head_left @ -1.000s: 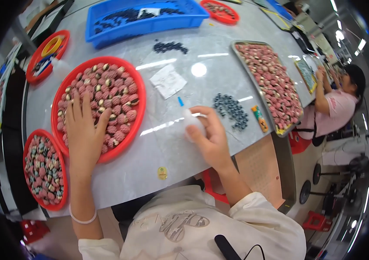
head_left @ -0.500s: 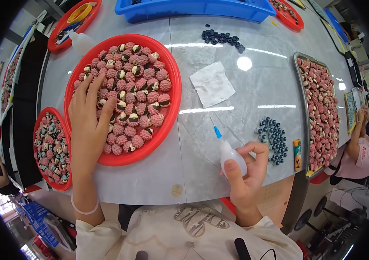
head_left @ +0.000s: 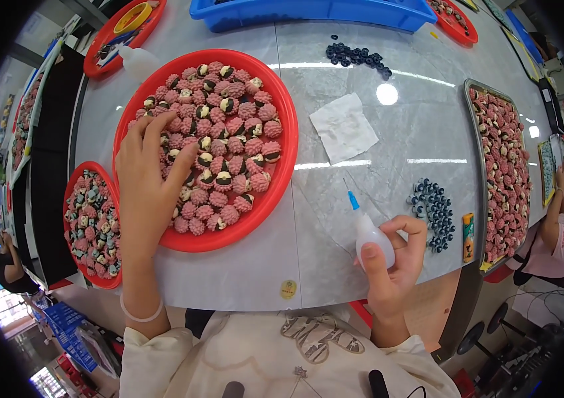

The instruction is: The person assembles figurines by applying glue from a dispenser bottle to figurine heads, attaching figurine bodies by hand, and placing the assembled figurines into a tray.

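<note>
My left hand (head_left: 146, 176) is over the left side of a round red tray (head_left: 286, 132), its thumb and fingers apart and slightly curled. Beneath the fingers lie many small pink bumpy pieces (head_left: 229, 213), some with black and cream parts. I cannot see any piece held. My right hand (head_left: 398, 265) grips a white squeeze bottle (head_left: 370, 235) with a blue tip (head_left: 353, 200) and a thin needle pointing up and away. The bottle is held tilted above the table, apart from the tray.
A white tissue (head_left: 343, 129) lies mid-table. Dark rings (head_left: 358, 56) and small blue-black beads (head_left: 432, 212) sit in piles. An orange-and-green lighter (head_left: 468, 237) lies beside a metal tray (head_left: 473, 126) of pink pieces. A blue bin (head_left: 321, 12) stands behind; another red tray (head_left: 117, 199) is left.
The whole view has shifted, so the table things appear farther right. My left fingers have bent a little more over the pink pieces. The right hand still holds the bottle.
</note>
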{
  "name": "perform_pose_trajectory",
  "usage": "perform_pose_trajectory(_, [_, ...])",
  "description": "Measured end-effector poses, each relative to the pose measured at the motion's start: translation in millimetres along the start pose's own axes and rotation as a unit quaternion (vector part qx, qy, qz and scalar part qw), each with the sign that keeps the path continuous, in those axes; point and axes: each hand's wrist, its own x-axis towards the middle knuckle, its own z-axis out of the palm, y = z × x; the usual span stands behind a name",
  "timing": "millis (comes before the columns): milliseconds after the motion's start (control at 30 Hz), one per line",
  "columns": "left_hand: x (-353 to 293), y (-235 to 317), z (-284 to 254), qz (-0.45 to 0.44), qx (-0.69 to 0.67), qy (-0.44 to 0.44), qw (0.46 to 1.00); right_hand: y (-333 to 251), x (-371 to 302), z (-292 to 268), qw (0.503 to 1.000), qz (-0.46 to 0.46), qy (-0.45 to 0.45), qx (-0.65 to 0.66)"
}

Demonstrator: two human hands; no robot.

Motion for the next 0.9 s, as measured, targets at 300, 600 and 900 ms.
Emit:
perform_pose_trajectory(300, [-0.3, -13.7, 3.0, 0.039, 0.015, 0.046, 0.998, -7.5, -1.7, 3.9, 0.999, 0.008, -0.017, 0.051])
perform_pose_trajectory(600, [4.2, -26.1, 9.1, 0.035, -0.014, 0.06, 0.998, -9.2, -1.7, 9.3, 1.0, -0.021, -0.009, 0.002])
perform_pose_trajectory(900, [10.0, -26.9, 7.4, 0.05, -0.143, 0.047, 0.987, -9.4, -1.1, 8.1, 1.0, -0.025, -0.017, 0.002])
